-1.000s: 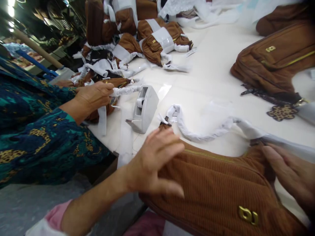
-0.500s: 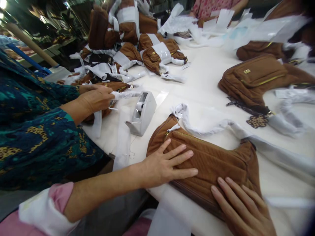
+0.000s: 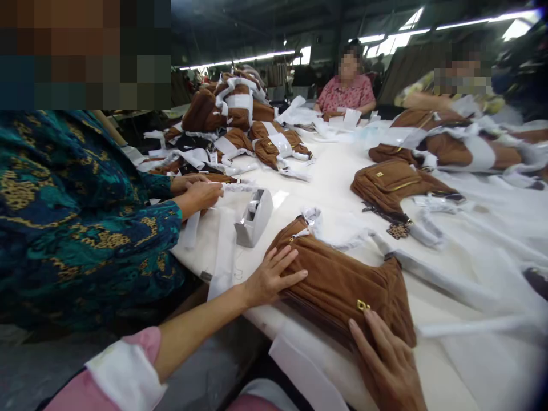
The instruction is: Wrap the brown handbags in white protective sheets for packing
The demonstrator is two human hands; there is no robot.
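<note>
Tape disp. [image 3: 254, 220] (L) & 2nd bag [image 3: 391, 185] (far R) are set about brown bag [image 3: 338, 274], placed nr front edge of surface [image 3: 325, 171]; white strip is exposed betw. Soft fabric is touched by L hand [image 3: 269, 278], spread wide, & R hand [image 3: 387, 354], fingers extended nr gold emblem [image 3: 362, 305].

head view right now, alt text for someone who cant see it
A person's left hand lies spread on a brown bag on a white table; the right hand touches the bag's near side by a gold emblem. A grey tape dispenser stands beyond the left hand, near a co-worker's teal patterned sleeve. More brown bags lie farther back.
</note>
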